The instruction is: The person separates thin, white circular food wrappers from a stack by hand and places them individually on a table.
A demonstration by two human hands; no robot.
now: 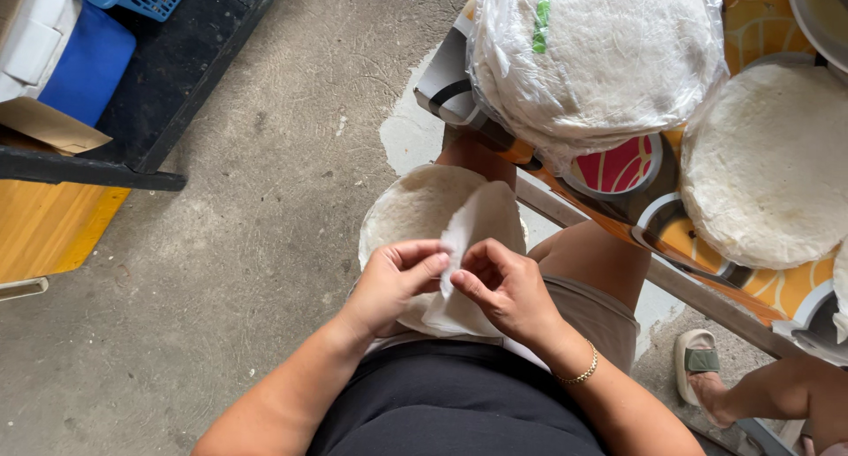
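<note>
A stack of thin round white wrapper sheets (411, 211) rests on my lap. My left hand (393, 284) and my right hand (505, 288) both pinch the near edge of one sheet (481, 222), which is lifted and partly peeled up from the stack. My fingertips nearly meet at the sheet's edge. A gold bracelet circles my right wrist.
A table with a patterned orange cloth (636, 200) stands to the right. It bears a plastic bag of round sheets (596, 59) and an open stack of sheets (764, 169). Another person's sandalled foot (702, 372) is at lower right. Blue containers (84, 63) sit at upper left on concrete floor.
</note>
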